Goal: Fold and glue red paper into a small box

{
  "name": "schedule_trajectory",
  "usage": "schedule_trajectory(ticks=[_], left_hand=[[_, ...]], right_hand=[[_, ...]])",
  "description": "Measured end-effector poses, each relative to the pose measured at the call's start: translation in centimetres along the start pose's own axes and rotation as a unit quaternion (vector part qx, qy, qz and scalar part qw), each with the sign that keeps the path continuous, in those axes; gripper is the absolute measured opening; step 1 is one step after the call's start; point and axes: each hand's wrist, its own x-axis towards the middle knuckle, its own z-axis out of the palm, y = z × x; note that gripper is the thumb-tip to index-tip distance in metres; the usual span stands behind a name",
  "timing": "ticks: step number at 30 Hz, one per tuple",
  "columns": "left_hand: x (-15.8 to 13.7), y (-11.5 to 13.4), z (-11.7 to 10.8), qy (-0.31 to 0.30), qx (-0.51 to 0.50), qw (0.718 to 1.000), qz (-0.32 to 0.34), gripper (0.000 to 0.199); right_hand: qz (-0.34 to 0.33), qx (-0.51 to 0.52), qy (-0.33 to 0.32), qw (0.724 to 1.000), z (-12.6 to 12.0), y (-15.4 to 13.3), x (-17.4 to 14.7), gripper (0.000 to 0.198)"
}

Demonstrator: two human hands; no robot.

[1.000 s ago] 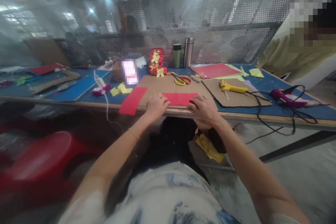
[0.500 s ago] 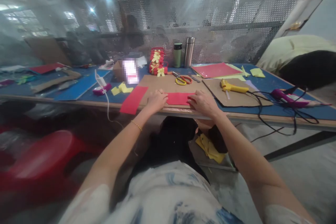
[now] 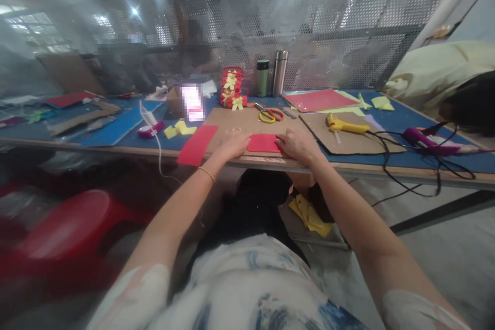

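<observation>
Left hand (image 3: 234, 144): centre of frame, fingers bent, fingertips at the left end of the red paper piece; gold-coloured bracelet (image 3: 208, 173) at the wrist.

Right hand (image 3: 297, 144): just right of centre, fingers curled, fingertips on the right end of the same piece. Whether either hand pinches the paper or only presses it, cannot tell.

Red paper piece (image 3: 264, 143): 1, lying flat at frame centre between the hands, near the table edge, on a brown cardboard sheet (image 3: 232, 117).

Red strip (image 3: 198, 145): 1, left of the left hand, slanted, partly on the cardboard.

Scissors (image 3: 267, 111): 1 yellow and 1 red handle loop, above the right hand.

Yellow paper pieces (image 3: 180, 129): small group, left of centre.

Yellow glue gun (image 3: 350, 127): right of centre, on a 2nd cardboard sheet (image 3: 371, 147), with black cord.

Red decoration (image 3: 231, 85): upper centre, bearing yellow paper flowers.

Green tumbler (image 3: 262, 80) and steel bottle (image 3: 280, 75): 1 each, upright, side by side, upper centre.

Red sheet (image 3: 319, 100): upper right, over yellow paper.

Red stool (image 3: 73, 221): 1, lower left, blurred.

Co-worker in pale yellow clothing (image 3: 436, 67): right edge.
</observation>
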Motion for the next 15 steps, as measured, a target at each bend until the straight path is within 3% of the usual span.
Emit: schedule_trajectory(ticks=[15], left_hand=[[0.5,1.1,0.6,0.029,0.001,0.999,-0.031,0.045]], right_hand=[[0.012,0.033,0.007,0.999,1.2,1.0,1.2,0.040]])
